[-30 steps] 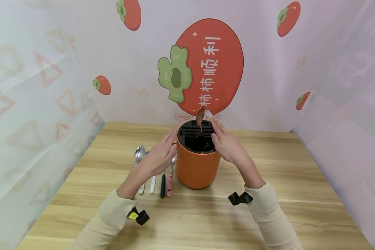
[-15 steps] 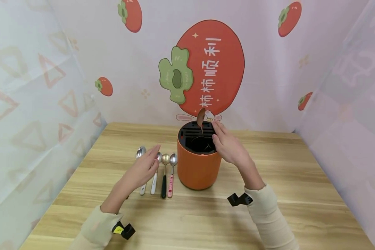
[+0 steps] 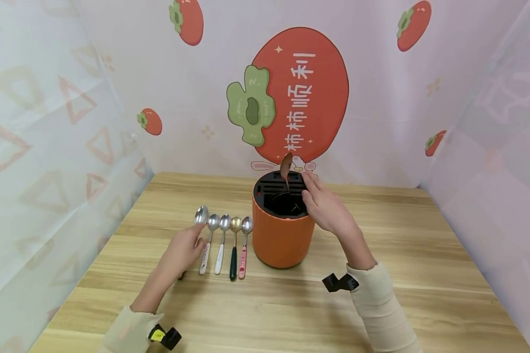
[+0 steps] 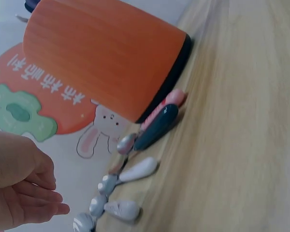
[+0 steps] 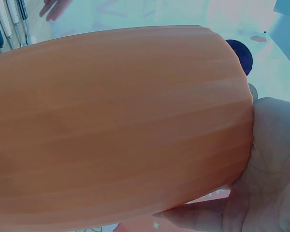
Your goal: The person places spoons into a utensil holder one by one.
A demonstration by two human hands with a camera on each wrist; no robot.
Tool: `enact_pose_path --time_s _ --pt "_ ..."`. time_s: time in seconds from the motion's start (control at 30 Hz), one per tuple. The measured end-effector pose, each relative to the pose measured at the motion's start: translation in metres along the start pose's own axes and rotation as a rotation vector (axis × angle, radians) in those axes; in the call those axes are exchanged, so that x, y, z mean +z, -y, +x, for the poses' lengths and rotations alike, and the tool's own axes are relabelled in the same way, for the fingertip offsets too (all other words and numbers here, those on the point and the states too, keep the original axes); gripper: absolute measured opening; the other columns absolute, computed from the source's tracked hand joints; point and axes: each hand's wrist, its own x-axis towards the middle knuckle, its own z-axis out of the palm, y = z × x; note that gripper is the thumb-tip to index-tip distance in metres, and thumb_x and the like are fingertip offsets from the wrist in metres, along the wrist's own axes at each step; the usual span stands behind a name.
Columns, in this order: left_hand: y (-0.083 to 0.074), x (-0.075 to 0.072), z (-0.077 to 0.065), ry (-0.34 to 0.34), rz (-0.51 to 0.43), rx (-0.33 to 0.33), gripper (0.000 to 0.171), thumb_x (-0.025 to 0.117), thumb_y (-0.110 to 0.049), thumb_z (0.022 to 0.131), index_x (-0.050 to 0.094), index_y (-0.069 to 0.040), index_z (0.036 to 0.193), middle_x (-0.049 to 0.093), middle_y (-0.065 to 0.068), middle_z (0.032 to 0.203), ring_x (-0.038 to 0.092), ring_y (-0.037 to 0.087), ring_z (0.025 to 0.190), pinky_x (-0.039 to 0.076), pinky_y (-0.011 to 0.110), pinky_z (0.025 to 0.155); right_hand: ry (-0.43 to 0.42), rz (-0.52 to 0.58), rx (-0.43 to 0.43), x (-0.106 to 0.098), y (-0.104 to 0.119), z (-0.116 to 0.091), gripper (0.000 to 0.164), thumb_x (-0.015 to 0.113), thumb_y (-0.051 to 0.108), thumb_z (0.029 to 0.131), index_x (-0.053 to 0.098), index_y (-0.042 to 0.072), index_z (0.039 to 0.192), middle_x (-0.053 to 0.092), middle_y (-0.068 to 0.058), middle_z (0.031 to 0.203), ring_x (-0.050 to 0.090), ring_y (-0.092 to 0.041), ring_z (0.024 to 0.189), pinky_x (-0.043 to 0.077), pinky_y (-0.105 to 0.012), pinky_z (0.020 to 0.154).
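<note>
Over the leftmost spoon point(image 3: 201, 214) hovers my left hand point(image 3: 182, 251), its fingers loosely bent and holding nothing. The hand covers most of that spoon's handle; only a dark tip shows below it. Beside it lie a spoon with a patterned white handle point(image 3: 204, 260), a plain white-handled spoon point(image 3: 219, 259), a gold spoon with a dark green handle point(image 3: 233, 262) and a pink-handled spoon point(image 3: 243, 262). My right hand point(image 3: 333, 211) rests against the rim of an orange utensil holder point(image 3: 282, 245), fingers fairly straight. A copper spoon point(image 3: 286, 166) stands in its black slotted top.
A dark round utensil point(image 3: 283, 200) sits in the holder's large opening. The wooden table point(image 3: 380, 294) ends at a printed backdrop point(image 3: 371, 122), with pale curtains on both sides. Small black devices point(image 3: 341, 282) are strapped to both wrists.
My left hand has left the holder's side and moved left and down to the leftmost spoon, uncovering the other spoons. My right hand has stayed on the holder.
</note>
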Motion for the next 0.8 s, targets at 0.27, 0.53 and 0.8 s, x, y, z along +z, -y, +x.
enact_pose_path --time_s 0.27,0.53,0.8 --pt "0.027 0.0 -0.006 -0.021 0.052 -0.101 0.037 0.06 0.003 0.079 0.057 0.014 0.114 0.063 0.031 0.102 0.065 0.039 0.085 0.055 0.041 0.066 -0.017 0.008 -0.009 0.001 0.0 0.0 0.054 0.025 0.027 0.1 0.016 0.01 0.15 0.015 -0.009 0.156 0.022 -0.029 0.141 0.029 -0.05 0.107" --pt "0.038 0.004 -0.003 0.066 0.043 -0.18 0.02 0.064 -0.005 0.081 0.065 0.009 0.094 0.067 0.016 0.077 0.059 0.02 0.063 0.05 0.031 0.054 -0.021 0.016 -0.009 0.002 -0.001 0.0 0.054 0.025 0.029 0.1 0.016 0.01 0.15 0.016 -0.009 0.156 0.022 -0.029 0.141 0.029 -0.05 0.107" --pt "0.04 0.01 0.0 0.08 0.03 -0.177 0.01 0.066 -0.006 0.08 0.064 0.003 0.077 0.056 0.005 0.061 0.047 0.014 0.051 0.039 0.026 0.046 -0.015 0.029 -0.003 0.001 -0.002 -0.002 0.055 0.025 0.031 0.1 0.015 0.012 0.15 0.015 -0.007 0.156 0.02 -0.026 0.142 0.028 -0.049 0.109"
